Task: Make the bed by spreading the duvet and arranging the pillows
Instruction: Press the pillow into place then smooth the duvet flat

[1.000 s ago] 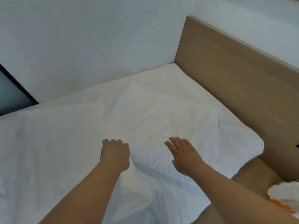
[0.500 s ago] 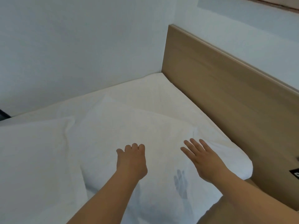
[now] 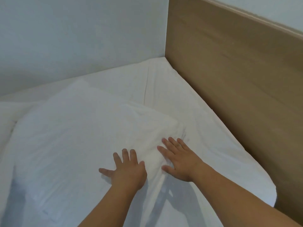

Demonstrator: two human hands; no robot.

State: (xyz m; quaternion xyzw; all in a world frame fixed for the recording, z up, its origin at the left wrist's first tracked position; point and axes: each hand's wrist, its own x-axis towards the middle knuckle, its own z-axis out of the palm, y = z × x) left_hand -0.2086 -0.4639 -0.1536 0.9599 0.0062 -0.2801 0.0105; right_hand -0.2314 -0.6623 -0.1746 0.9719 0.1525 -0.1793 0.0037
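The pillow (image 3: 85, 128) fills centre-left of my frame, long axis running lower left to upper right toward the headboard (image 3: 237, 79). Half a second ago my palms hovered; now left hand (image 3: 127, 171) and right hand (image 3: 180, 163) press flat, fingers spread, gripping nothing, so I judge it's being seated

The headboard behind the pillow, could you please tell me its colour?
Light brown wood grain, plain; the tall wooden headboard shows best in the head view.
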